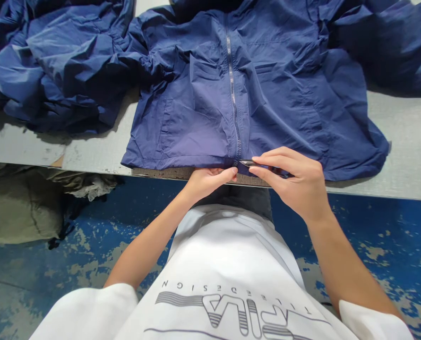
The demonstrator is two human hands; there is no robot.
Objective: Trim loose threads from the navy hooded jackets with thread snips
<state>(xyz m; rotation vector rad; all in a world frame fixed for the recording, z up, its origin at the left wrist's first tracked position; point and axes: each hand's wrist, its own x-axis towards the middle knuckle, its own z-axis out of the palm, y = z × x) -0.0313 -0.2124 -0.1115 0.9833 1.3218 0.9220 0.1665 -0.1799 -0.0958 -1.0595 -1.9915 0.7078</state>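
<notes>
A navy blue jacket (281,94) lies spread on the table, its front zipper (232,89) closed and running down to the bottom hem. My left hand (212,181) pinches that hem at the zipper's lower end, thumb on top. Between the thumb and fingers of my right hand (291,182) is a small metal snipper (247,163). Its tip points left and meets the hem beside the zipper's end, close to my left thumb. The rest of the tool is partly hidden by my right fingers.
More crumpled navy garments (64,66) lie at the left, and another dark blue bundle (383,47) at the upper right. The pale table's (401,156) front edge runs just below the jacket. A beige sack (21,203) is on the worn blue floor at the left.
</notes>
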